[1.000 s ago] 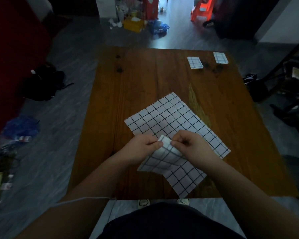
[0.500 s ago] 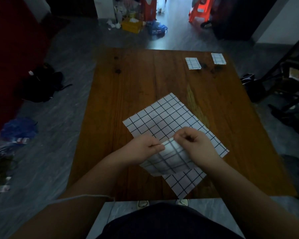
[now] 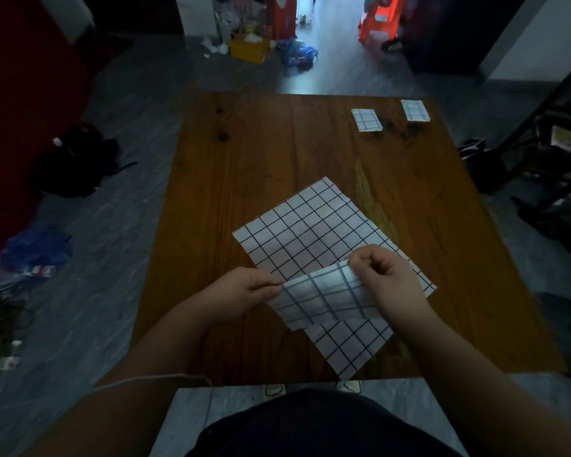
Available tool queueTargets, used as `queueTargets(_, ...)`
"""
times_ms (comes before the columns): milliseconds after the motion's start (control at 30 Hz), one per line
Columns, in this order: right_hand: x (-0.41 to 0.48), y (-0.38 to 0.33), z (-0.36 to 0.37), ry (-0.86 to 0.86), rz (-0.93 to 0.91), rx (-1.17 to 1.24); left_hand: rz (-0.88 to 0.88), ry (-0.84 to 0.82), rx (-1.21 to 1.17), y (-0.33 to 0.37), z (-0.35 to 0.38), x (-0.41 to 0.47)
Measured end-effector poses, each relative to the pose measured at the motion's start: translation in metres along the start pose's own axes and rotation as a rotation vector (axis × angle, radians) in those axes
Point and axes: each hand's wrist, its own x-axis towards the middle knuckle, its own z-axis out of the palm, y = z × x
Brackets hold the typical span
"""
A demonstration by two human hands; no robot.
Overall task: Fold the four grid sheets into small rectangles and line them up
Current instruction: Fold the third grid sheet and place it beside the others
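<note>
Left hand (image 3: 244,288), right hand (image 3: 388,282) and forearms are bare; dark garment (image 3: 310,423) at 6 o'clock; white cord (image 3: 152,377) at 7 o'clock.

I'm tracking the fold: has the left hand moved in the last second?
Yes. Against the flat grid sheet, the left hand, pinching the held sheet, has drawn leftward and slightly toward the person, away from the right hand.
</note>
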Motion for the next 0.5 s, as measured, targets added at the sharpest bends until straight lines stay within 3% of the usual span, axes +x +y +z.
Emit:
queueTargets(67, -0.003, -0.002, 0.005, -0.067, -0.044, -0.077, 0.036, -0.068, -0.084, 0.014, -0.002, 0.0)
queueTargets(200, -0.008, -0.008, 0.022, -0.152, -0.161, -0.213, 0.226, -0.1, 0.123, 0.053, 0.006, 0.013)
queueTargets(367, -0.003, -0.011, 0.015, -0.042, -0.136, -0.105, 0.149, 0.036, 0.132, 0.069, 0.023, 0.026)
queueTargets(500, 0.002, -0.011, -0.008, 0.023, -0.026, -0.017, 0.06, 0.028, 0.032, 0.057, 0.023, 0.017)
